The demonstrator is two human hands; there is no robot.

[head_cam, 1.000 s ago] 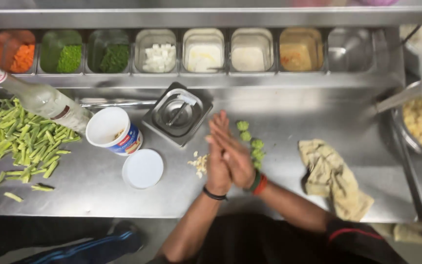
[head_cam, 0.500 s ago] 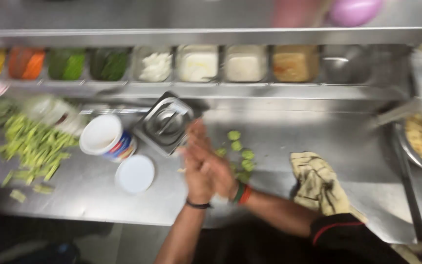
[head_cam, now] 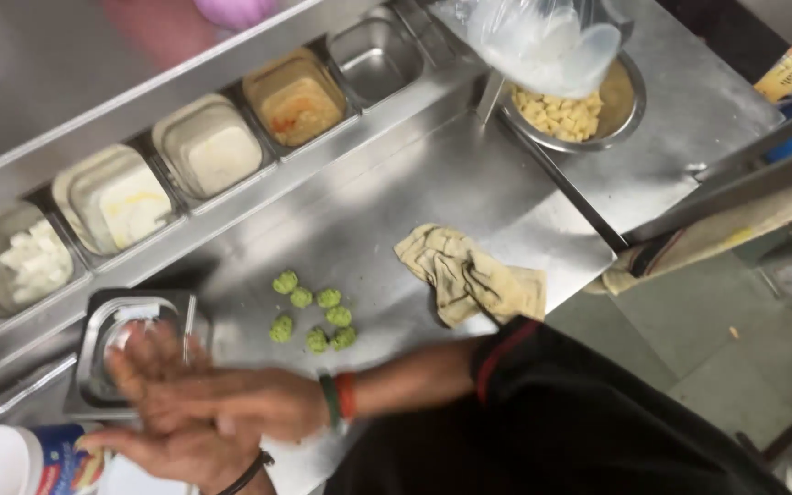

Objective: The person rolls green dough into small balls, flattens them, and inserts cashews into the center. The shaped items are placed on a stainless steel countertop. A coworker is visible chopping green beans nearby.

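Note:
My right hand (head_cam: 208,399), with green and red bands at the wrist, lies flat across my left hand (head_cam: 171,454), which wears a black wrist band. The palms are pressed together and blurred, and whatever lies between them is hidden. They hover over the steel counter (head_cam: 469,192), just in front of a square steel container (head_cam: 103,367). Several small green balls (head_cam: 313,313) sit on the counter just right of my hands, untouched.
A crumpled beige cloth (head_cam: 469,275) lies right of the balls. A white tub with a blue label (head_cam: 11,460) stands at the lower left. Inset trays (head_cam: 208,147) of white and orange ingredients line the back. A steel bowl of yellow cubes (head_cam: 561,115) sits under a clear plastic bag (head_cam: 543,37).
The view has swung right and tilted, so the chopped green vegetables and bottle have left it. My hands stay pressed together and have slid against each other.

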